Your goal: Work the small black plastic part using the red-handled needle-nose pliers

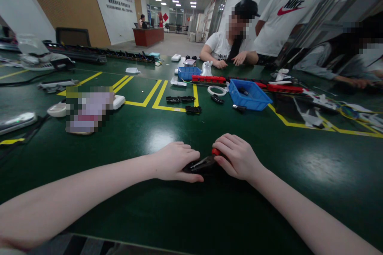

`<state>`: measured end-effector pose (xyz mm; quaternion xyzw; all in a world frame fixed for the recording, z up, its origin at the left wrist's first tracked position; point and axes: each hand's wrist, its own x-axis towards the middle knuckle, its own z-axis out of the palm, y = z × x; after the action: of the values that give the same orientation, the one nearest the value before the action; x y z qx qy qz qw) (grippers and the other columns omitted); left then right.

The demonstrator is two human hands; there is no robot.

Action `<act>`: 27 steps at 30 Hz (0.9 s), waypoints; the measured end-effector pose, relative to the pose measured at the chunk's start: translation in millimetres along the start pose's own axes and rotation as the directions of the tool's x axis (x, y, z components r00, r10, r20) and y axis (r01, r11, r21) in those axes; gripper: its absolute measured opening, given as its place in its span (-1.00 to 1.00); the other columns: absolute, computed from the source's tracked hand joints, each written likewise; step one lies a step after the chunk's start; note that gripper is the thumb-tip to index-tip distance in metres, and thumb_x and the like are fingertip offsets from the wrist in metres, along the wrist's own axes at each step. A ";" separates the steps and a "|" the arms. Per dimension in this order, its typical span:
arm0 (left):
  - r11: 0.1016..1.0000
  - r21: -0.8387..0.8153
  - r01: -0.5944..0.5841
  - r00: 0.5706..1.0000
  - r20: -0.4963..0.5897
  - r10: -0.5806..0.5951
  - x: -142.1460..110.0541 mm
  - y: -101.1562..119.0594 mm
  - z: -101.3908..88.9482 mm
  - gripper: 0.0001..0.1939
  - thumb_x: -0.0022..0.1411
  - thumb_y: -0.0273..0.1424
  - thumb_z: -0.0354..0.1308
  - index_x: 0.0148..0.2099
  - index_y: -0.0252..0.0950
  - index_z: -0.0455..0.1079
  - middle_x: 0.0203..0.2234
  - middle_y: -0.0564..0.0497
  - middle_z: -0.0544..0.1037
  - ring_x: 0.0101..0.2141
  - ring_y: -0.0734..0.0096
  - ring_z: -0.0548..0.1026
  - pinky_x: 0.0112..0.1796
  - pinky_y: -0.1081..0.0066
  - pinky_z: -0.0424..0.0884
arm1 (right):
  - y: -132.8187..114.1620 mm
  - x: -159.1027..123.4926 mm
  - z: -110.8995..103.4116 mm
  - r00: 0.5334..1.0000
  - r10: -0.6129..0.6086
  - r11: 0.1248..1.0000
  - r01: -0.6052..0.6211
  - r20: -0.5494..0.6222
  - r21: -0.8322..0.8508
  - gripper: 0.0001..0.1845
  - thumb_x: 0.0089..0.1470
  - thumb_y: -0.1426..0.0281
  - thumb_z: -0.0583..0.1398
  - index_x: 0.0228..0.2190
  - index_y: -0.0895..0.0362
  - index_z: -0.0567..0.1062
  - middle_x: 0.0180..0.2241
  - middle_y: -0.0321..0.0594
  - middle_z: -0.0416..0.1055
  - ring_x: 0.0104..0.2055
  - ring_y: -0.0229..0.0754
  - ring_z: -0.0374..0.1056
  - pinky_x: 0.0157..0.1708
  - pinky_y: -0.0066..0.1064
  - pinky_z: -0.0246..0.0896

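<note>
Pliers lay toward the near edge of the surface, between the grips. Right grip: closed on their red handle. Left grip: around a dark part by the tip; could not tell whether clamped.

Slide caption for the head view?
Left hand and right hand around a dark tool over a green table, blue bins beyond.

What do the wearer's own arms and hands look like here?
The left hand and right hand are ungloved, with no ring, watch or bracelet showing. Both forearms are bare wherever they show, without sleeves or cables.
</note>
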<state>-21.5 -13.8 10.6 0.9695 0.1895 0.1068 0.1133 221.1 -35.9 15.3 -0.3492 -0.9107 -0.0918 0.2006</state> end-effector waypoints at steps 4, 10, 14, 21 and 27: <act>1.000 -0.010 -0.005 1.000 -0.004 0.005 -0.4 -0.8 0.5 -0.56 0.27 0.04 0.04 -0.29 -0.28 0.27 -0.47 0.04 0.42 -0.45 0.34 0.41 -0.38 0.37 0.25 | 1.2 -1.1 -0.8 1.000 -0.003 1.000 0.003 -0.018 0.011 -0.67 0.24 0.23 -0.02 -0.33 0.15 0.43 -0.35 -0.10 0.43 -0.29 -0.10 0.28 -0.31 -0.26 0.13; 1.000 -0.027 -0.005 1.000 -0.002 0.005 -0.6 -1.3 1.2 -0.56 0.28 0.03 0.04 -0.28 -0.28 0.28 -0.47 0.04 0.42 -0.45 0.36 0.40 -0.38 0.38 0.24 | 1.3 -0.9 -0.3 1.000 -0.003 0.999 0.003 -0.008 0.032 -0.67 0.26 0.27 -0.05 -0.36 0.15 0.42 -0.39 -0.12 0.41 -0.32 -0.13 0.26 -0.33 -0.28 0.11; 1.000 -0.024 -0.010 1.000 -0.009 0.010 -0.2 -1.1 1.5 -0.56 0.28 0.03 0.05 -0.29 -0.28 0.27 -0.47 0.04 0.42 -0.45 0.35 0.41 -0.38 0.38 0.22 | -0.4 0.0 -0.7 1.000 -0.005 0.999 0.005 -0.001 0.036 -0.66 0.27 0.28 -0.06 -0.38 0.15 0.42 -0.41 -0.13 0.39 -0.34 -0.14 0.25 -0.35 -0.29 0.10; 1.000 -0.026 -0.010 1.000 -0.009 0.009 0.3 -0.7 1.5 -0.56 0.27 0.03 0.06 -0.28 -0.28 0.29 -0.47 0.04 0.43 -0.44 0.34 0.41 -0.38 0.38 0.23 | -3.9 1.3 -0.4 1.000 0.001 1.000 -0.001 0.005 0.027 -0.66 0.27 0.29 -0.05 -0.39 0.16 0.41 -0.41 -0.14 0.39 -0.35 -0.15 0.24 -0.35 -0.30 0.09; 1.000 0.000 -0.010 1.000 -0.010 0.010 0.3 -0.5 2.6 -0.57 0.27 0.03 0.06 -0.28 -0.28 0.29 -0.47 0.04 0.42 -0.45 0.35 0.41 -0.38 0.38 0.23 | -5.3 1.9 1.1 1.000 -0.001 1.000 0.001 -0.001 0.004 -0.65 0.28 0.29 -0.06 -0.41 0.16 0.41 -0.43 -0.14 0.39 -0.36 -0.17 0.24 -0.36 -0.30 0.08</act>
<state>-20.7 -13.7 8.0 0.9699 0.1851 0.1124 0.1117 215.9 -38.3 15.0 -0.3485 -0.9109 -0.0903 0.2018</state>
